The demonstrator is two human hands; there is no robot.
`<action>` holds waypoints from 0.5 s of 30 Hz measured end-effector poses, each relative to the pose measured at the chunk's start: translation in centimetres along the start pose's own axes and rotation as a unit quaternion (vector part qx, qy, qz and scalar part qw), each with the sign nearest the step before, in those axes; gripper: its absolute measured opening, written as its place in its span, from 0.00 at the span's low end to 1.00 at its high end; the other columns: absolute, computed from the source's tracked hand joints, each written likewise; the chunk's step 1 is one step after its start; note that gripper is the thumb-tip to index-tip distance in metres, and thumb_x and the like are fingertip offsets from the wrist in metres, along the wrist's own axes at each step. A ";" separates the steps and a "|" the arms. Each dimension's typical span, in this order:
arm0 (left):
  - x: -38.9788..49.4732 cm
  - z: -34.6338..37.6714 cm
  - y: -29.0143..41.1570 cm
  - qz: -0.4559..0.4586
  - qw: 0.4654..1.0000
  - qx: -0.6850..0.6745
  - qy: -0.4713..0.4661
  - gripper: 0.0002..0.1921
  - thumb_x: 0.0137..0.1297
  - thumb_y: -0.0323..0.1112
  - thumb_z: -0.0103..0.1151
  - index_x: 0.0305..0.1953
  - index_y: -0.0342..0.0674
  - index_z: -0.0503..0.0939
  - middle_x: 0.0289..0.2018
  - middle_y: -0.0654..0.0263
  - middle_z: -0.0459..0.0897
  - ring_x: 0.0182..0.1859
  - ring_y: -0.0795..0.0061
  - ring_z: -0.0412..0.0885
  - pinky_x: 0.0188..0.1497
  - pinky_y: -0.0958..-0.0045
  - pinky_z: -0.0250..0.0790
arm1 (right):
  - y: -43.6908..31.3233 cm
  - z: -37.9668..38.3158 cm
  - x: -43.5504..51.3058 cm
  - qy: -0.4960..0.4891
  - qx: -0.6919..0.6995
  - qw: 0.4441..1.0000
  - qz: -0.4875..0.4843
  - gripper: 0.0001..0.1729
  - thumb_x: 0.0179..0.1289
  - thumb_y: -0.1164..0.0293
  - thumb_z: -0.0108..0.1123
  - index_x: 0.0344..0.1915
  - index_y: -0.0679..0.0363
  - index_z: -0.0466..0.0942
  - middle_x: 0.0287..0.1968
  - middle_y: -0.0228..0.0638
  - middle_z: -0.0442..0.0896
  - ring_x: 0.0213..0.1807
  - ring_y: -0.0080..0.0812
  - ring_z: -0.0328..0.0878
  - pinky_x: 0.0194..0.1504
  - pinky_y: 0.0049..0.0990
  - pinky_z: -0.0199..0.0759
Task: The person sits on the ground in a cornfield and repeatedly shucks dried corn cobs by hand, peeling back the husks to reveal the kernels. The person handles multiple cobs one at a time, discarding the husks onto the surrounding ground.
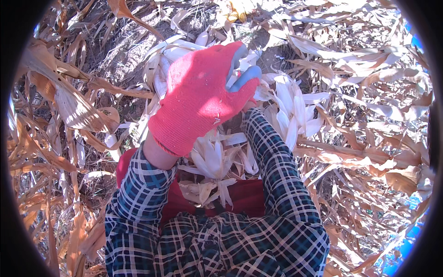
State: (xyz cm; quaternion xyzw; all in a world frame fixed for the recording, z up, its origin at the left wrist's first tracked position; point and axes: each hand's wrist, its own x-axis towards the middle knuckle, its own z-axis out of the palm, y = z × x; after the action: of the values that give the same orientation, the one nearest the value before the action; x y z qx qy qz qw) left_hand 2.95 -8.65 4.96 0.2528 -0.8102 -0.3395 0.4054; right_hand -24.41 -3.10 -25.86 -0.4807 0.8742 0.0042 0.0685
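My left hand [204,86], in a red knitted glove with grey-coated fingers, is stretched out in front of me, thumb and fingers curled around something pale that looks like corn husk. Just beyond and below it, my right hand [248,105] is mostly covered by the left glove; only a bit near the wrist shows at the end of the plaid sleeve, so its hold is hidden. Pale dry corn husks [292,104] spread to the right of the hands. More opened husks [213,157] lie between my forearms, and others [161,69] lie behind the left glove.
Dry corn stalks and leaves [79,104] stand or lean on the left. A fallen corn stalk [353,152] and leaf litter cover the ground on the right. Yellow corn ears [237,14] lie at the top. Bright blue patches [408,242] show at the right rim.
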 end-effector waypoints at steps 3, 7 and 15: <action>-0.4 0.1 -0.4 0.010 0.999 0.052 -0.008 0.21 0.55 0.37 0.68 0.50 0.39 0.79 0.34 0.59 0.85 0.36 0.63 0.84 0.41 0.67 0.75 | 0.3 5.4 -3.5 -0.067 -0.090 0.992 -0.063 0.42 0.50 0.46 0.62 0.64 0.53 0.69 0.60 0.48 0.75 0.61 0.47 0.74 0.67 0.55 0.50; 0.2 0.8 0.2 0.014 0.998 0.065 -0.024 0.21 0.54 0.36 0.68 0.50 0.39 0.79 0.34 0.59 0.85 0.37 0.62 0.84 0.41 0.67 0.75 | 3.5 9.1 -9.0 -0.472 -0.085 0.869 -0.120 0.39 0.52 0.47 0.58 0.62 0.56 0.73 0.59 0.48 0.76 0.62 0.45 0.73 0.64 0.41 0.66; -0.9 0.2 -0.6 0.001 0.995 0.089 -0.041 0.21 0.54 0.35 0.68 0.50 0.40 0.79 0.35 0.60 0.85 0.38 0.62 0.84 0.41 0.67 0.75 | 3.3 1.1 -7.3 -0.186 0.385 0.902 0.064 0.29 0.58 0.55 0.60 0.55 0.61 0.75 0.52 0.49 0.80 0.54 0.49 0.77 0.55 0.43 0.71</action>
State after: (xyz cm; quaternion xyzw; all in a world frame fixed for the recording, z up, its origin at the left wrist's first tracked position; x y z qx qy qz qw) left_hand 3.34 -8.35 3.96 0.2727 -0.8537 -0.2753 0.3480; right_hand -23.23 4.91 -26.27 -0.3500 0.8079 -0.2391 0.4094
